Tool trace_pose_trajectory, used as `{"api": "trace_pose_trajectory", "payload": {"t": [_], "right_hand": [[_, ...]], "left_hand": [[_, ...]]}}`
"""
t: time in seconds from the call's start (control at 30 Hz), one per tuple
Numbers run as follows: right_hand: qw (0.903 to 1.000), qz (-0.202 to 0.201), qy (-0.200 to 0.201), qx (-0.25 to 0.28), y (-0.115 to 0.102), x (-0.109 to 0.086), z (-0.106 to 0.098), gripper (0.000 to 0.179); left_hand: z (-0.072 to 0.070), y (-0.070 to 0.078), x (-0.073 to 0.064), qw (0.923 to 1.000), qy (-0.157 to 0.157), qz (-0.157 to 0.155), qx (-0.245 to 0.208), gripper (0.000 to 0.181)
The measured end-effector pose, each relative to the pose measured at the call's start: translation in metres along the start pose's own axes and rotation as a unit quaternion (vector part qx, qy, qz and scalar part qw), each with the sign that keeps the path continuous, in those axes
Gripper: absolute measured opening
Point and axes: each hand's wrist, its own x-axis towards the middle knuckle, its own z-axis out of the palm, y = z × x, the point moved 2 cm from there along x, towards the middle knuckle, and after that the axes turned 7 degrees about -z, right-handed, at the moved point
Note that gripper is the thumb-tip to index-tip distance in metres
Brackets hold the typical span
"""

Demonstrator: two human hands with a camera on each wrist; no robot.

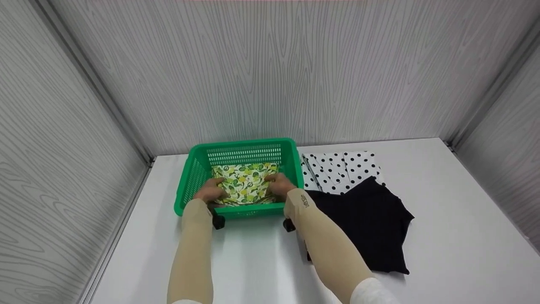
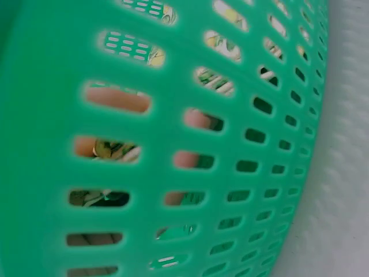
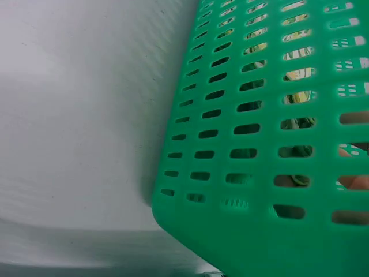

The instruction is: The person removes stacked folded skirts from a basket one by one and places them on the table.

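A folded cloth with a yellow and green lemon print (image 1: 246, 183) lies inside a green plastic basket (image 1: 253, 210). My left hand (image 1: 210, 190) reaches over the basket's front rim and grips the cloth's left edge, thumb on top. At the opposite edge, my right hand (image 1: 279, 185) holds the cloth the same way. In the left wrist view, the slotted basket wall (image 2: 34, 144) covers most of the hand; parts of the fingers (image 2: 118, 99) show through the slots. The right wrist view also has the basket wall (image 3: 259, 245) in front, with bits of fingers (image 3: 357, 182) behind it.
Right of the basket lies a folded white cloth with black dots (image 1: 360, 166). A black garment (image 1: 363, 228) overlaps its front part, under my right forearm. Everything stands on a white table (image 1: 447, 228), with grey wood-grain panels (image 1: 253, 76) behind and at both sides.
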Motion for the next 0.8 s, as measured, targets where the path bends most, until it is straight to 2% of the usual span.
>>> {"api": "trace_pose_trajectory", "payload": {"t": [0.17, 0.33, 0.53, 0.8], "right_hand": [[0.9984, -0.029, -0.011, 0.048, -0.004, -0.002, 0.001, 0.071], [0.9951, -0.066, -0.005, 0.074, -0.01, -0.008, -0.003, 0.075], [0.9915, -0.1, -0.005, 0.084, -0.017, -0.014, -0.008, 0.077], [0.991, -0.123, 0.006, 0.051, -0.022, -0.024, -0.017, 0.075]], "left_hand": [[-0.002, 0.001, -0.007, 0.9993, -0.001, -0.003, -0.036, 0.078], [-0.006, 0.005, -0.01, 0.9993, 0.003, 0.021, -0.029, 0.079], [-0.011, 0.01, -0.016, 0.9979, 0.01, 0.052, -0.038, 0.08], [-0.006, 0.012, -0.028, 0.9951, 0.021, 0.078, -0.058, 0.081]]}}
